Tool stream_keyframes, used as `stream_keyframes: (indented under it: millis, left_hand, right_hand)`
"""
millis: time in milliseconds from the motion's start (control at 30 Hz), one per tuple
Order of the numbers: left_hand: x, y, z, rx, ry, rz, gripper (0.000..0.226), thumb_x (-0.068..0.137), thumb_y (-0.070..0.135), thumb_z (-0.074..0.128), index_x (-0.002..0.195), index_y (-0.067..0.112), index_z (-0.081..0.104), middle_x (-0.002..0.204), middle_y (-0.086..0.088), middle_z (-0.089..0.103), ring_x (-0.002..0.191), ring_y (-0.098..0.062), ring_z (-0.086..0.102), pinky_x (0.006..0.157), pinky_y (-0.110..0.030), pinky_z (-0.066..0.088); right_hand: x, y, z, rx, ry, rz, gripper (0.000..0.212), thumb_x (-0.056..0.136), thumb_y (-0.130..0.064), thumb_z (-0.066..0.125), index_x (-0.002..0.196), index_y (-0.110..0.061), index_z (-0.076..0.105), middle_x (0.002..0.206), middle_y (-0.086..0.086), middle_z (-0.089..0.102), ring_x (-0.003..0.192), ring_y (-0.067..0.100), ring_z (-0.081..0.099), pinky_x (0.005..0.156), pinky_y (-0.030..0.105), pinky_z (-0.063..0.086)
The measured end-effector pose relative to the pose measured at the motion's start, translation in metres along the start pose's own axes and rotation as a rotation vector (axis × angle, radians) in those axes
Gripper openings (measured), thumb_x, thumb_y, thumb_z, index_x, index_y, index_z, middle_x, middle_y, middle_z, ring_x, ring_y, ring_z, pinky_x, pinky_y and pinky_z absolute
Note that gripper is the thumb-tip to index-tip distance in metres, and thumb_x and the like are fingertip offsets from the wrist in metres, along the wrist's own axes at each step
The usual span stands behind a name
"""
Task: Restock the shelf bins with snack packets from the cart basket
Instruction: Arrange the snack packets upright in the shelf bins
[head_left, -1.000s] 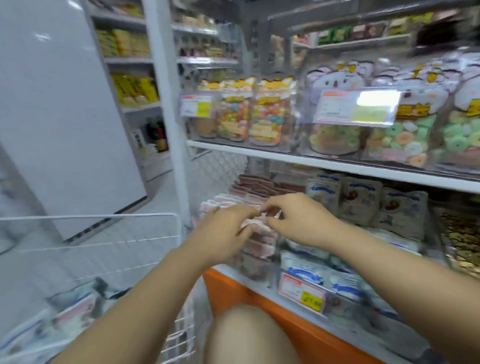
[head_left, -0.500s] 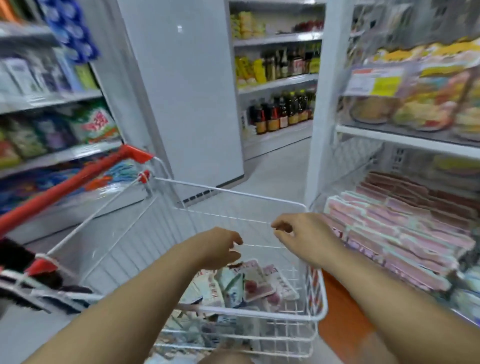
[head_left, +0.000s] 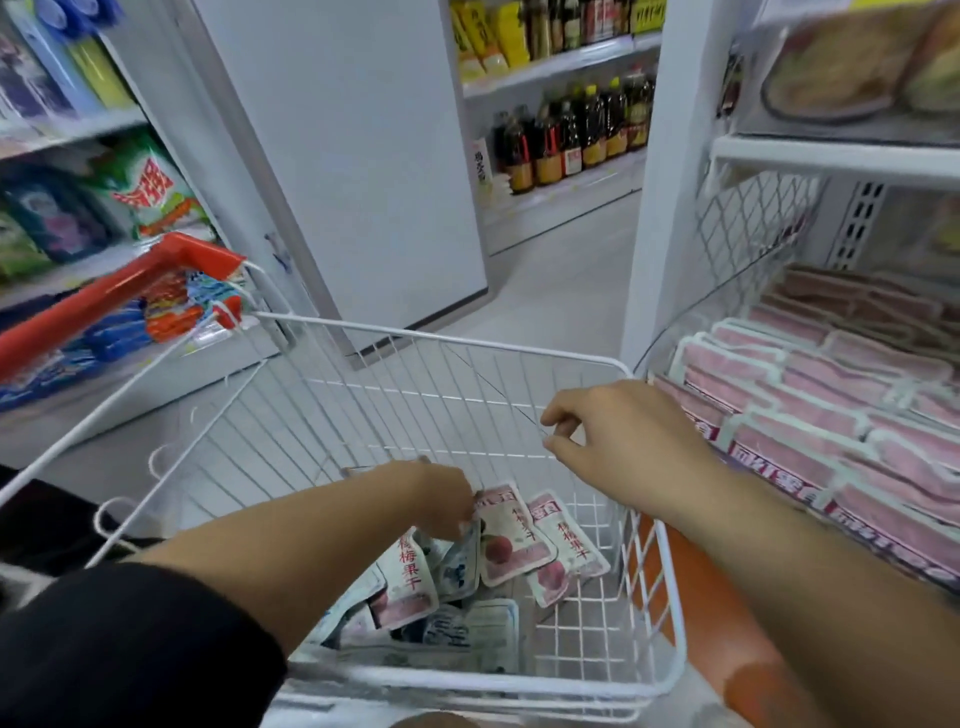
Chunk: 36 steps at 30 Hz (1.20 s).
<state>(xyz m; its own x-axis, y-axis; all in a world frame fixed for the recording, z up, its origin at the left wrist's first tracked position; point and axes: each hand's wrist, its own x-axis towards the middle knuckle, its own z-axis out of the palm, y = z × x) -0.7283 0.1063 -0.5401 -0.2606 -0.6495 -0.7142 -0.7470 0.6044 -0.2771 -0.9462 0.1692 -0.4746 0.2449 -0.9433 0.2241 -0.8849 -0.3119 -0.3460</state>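
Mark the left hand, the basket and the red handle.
left hand (head_left: 439, 496), head view, back of the hand
basket (head_left: 519, 687), head view, near top rim
handle (head_left: 104, 296), head view, middle of the red bar

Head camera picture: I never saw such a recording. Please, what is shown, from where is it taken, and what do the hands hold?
There is no machine: a person wears one camera on the head, looking down at their own arms. Below is a white wire cart basket with snack packets lying inside. The left hand reaches down onto them; whether it grips one is hidden. The right hand hovers above the basket, loosely curled, holding nothing. At right, pink packets fill a shelf bin.
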Motion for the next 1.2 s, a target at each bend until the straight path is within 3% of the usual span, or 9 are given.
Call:
stream_keyframes:
  millis: [267, 367, 500, 633, 800, 933, 1000, 1067, 1200]
  left_hand:
    - [-0.02, 0.0, -0.013, -0.167, 0.063, -0.051, 0.05, 0.096, 0.036, 0.044, 0.139, 0.011, 0.05, 0.127, -0.012, 0.061, 0.108, -0.029, 0.061, 0.094, -0.039, 0.052]
    - [-0.064, -0.005, -0.044, -0.398, 0.196, 0.022, 0.076, 0.086, 0.068, 0.03, 0.128, 0.013, 0.059, 0.115, -0.009, 0.067, 0.104, -0.027, 0.063, 0.093, -0.038, 0.048]
    - [-0.117, -0.014, -0.057, -0.683, 0.529, 0.08, 0.033, 0.1, 0.041, 0.051, 0.125, 0.025, 0.066, 0.124, 0.007, 0.066, 0.108, -0.012, 0.063, 0.101, -0.038, 0.047]
    - [-0.146, -0.007, -0.046, -1.045, 0.769, 0.098, 0.032, 0.097, 0.037, 0.059, 0.128, 0.035, 0.064, 0.12, 0.017, 0.068, 0.106, 0.001, 0.065, 0.104, -0.034, 0.047]
    - [-0.161, 0.019, -0.046, -1.296, 0.981, 0.12, 0.019, 0.092, 0.033, 0.067, 0.107, 0.044, 0.071, 0.093, 0.02, 0.075, 0.089, -0.001, 0.071, 0.098, -0.036, 0.053]
    - [-0.172, 0.053, -0.064, -1.403, 1.061, 0.216, 0.015, 0.087, 0.029, 0.074, 0.096, 0.04, 0.075, 0.084, 0.005, 0.077, 0.084, -0.027, 0.073, 0.094, -0.052, 0.051]
    - [-0.173, 0.074, -0.076, -1.471, 1.098, 0.297, 0.014, 0.087, 0.019, 0.074, 0.093, 0.032, 0.075, 0.083, 0.001, 0.077, 0.082, -0.019, 0.074, 0.093, -0.046, 0.055]
    - [-0.174, 0.098, -0.087, -1.508, 1.096, 0.371, 0.017, 0.088, 0.009, 0.072, 0.089, 0.026, 0.072, 0.081, 0.007, 0.075, 0.077, -0.011, 0.071, 0.086, -0.036, 0.056]
    - [-0.168, 0.141, -0.102, -1.594, 1.011, 0.422, 0.033, 0.09, 0.002, 0.066, 0.07, 0.029, 0.072, 0.083, 0.003, 0.072, 0.081, -0.015, 0.065, 0.094, -0.048, 0.052]
  right_hand:
    - [-0.001, -0.002, -0.001, 0.004, 0.013, 0.005, 0.026, 0.093, -0.043, 0.058, 0.116, -0.035, 0.067, 0.1, -0.021, 0.071, 0.095, 0.008, 0.063, 0.08, 0.024, 0.044]
    - [-0.004, -0.002, 0.0, 0.064, 0.04, 0.014, 0.023, 0.092, -0.039, 0.06, 0.113, -0.035, 0.069, 0.098, -0.021, 0.072, 0.088, 0.004, 0.061, 0.081, 0.025, 0.047]
    - [-0.009, 0.0, -0.003, 0.398, 0.101, 0.069, 0.019, 0.092, -0.029, 0.064, 0.109, -0.033, 0.072, 0.096, -0.022, 0.07, 0.081, -0.004, 0.062, 0.079, 0.019, 0.05]
    - [-0.019, -0.006, -0.011, 0.695, 0.227, 0.134, 0.033, 0.09, -0.019, 0.07, 0.122, -0.028, 0.063, 0.112, -0.017, 0.066, 0.097, -0.002, 0.061, 0.089, 0.021, 0.049]
    - [-0.044, -0.01, -0.033, 0.797, 0.184, 0.244, 0.066, 0.083, -0.033, 0.077, 0.141, -0.032, 0.044, 0.125, -0.016, 0.056, 0.105, 0.007, 0.059, 0.088, 0.025, 0.049]
    - [-0.072, -0.007, -0.059, 0.896, 0.105, 0.223, 0.06, 0.08, -0.022, 0.08, 0.132, -0.028, 0.051, 0.113, -0.012, 0.068, 0.09, 0.005, 0.065, 0.074, 0.014, 0.052]
    - [-0.086, -0.002, -0.074, 0.96, 0.046, 0.168, 0.047, 0.082, -0.011, 0.078, 0.124, -0.02, 0.061, 0.104, -0.009, 0.075, 0.093, 0.003, 0.07, 0.075, 0.015, 0.054]
    - [-0.103, 0.006, -0.089, 0.931, 0.06, 0.111, 0.038, 0.081, -0.004, 0.077, 0.112, -0.023, 0.066, 0.101, -0.011, 0.076, 0.094, 0.003, 0.071, 0.078, 0.016, 0.054]
    - [-0.144, 0.037, -0.109, 0.402, 0.378, 0.042, 0.035, 0.074, -0.01, 0.083, 0.095, -0.032, 0.064, 0.087, -0.019, 0.068, 0.082, -0.007, 0.062, 0.074, 0.014, 0.046]
